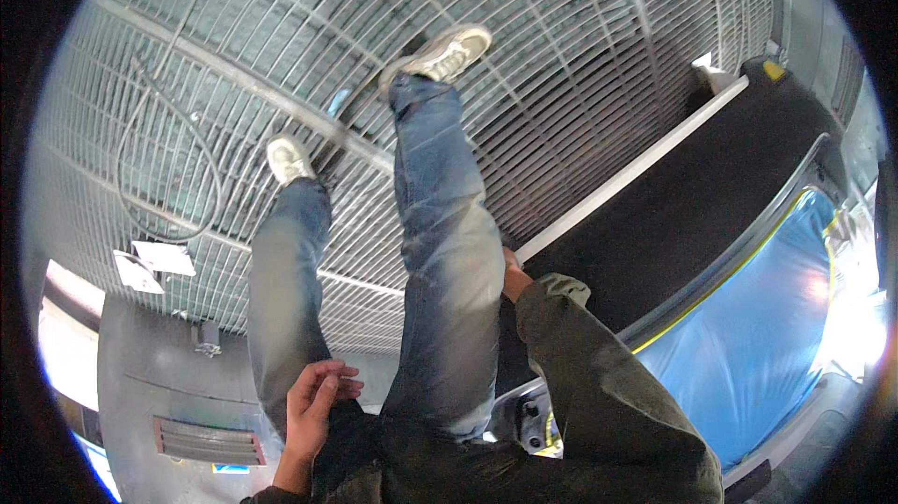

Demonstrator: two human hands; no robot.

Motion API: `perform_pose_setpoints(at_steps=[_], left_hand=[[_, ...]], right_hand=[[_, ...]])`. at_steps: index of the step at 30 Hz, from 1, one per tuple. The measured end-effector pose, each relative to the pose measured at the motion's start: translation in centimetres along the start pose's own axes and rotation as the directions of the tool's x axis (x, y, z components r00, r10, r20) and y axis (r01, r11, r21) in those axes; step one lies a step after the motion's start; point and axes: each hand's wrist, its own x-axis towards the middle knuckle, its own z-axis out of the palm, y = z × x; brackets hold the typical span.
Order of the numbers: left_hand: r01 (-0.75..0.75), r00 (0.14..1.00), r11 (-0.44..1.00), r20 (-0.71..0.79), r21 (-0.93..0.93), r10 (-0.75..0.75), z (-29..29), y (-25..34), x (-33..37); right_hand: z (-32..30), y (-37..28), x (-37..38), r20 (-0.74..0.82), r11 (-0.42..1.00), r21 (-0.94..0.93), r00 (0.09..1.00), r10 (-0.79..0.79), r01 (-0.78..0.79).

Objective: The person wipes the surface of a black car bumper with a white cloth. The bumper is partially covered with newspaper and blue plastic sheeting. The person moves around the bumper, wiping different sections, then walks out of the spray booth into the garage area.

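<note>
My left hand is by my left thigh, its fingers loosely bent and a little apart, with nothing in it. My right hand shows only in part beside my right knee, where the leg hides its fingers. It is at the near end of the pale edge strip of a long black panel. Whether it grips that strip cannot be made out. Both of my legs, in faded blue jeans, stretch forward over a metal grating, and my light shoes rest on it.
Blue plastic sheeting with a yellow border covers a car-body-like part at the right. White sheets of paper lie on the grating at the left, near a looped cable. A slotted vent is at the lower left.
</note>
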Motion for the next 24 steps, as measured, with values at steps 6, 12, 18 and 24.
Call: perform_pose_setpoints(at_steps=[6, 12, 18, 24], left_hand=[[0.038, 0.998, 0.997, -0.045, -0.068, -0.041, 6.7, 1.9, 1.8], [0.049, 0.999, 0.998, -0.007, 0.047, -0.049, 15.8, 5.8, 3.9], [-0.035, 0.999, 0.993, 0.036, 0.112, 0.031, 24.1, 10.4, 4.7], [-0.139, 0.990, 0.975, -0.010, 0.171, 0.143, 28.1, 13.1, 3.4]], right_hand=[[-7.4, 11.2, -6.0, 0.102, 0.996, 0.001, 0.991, 0.088, -0.089], [-12.4, 28.1, -9.3, 0.222, 0.954, 0.086, 0.939, 0.264, -0.289], [-20.6, 43.6, -21.5, -0.030, 0.913, 0.007, 0.912, 0.408, -0.408], [-23.5, 53.2, -30.4, -0.462, 0.822, 0.010, 0.727, 0.509, -0.569]])
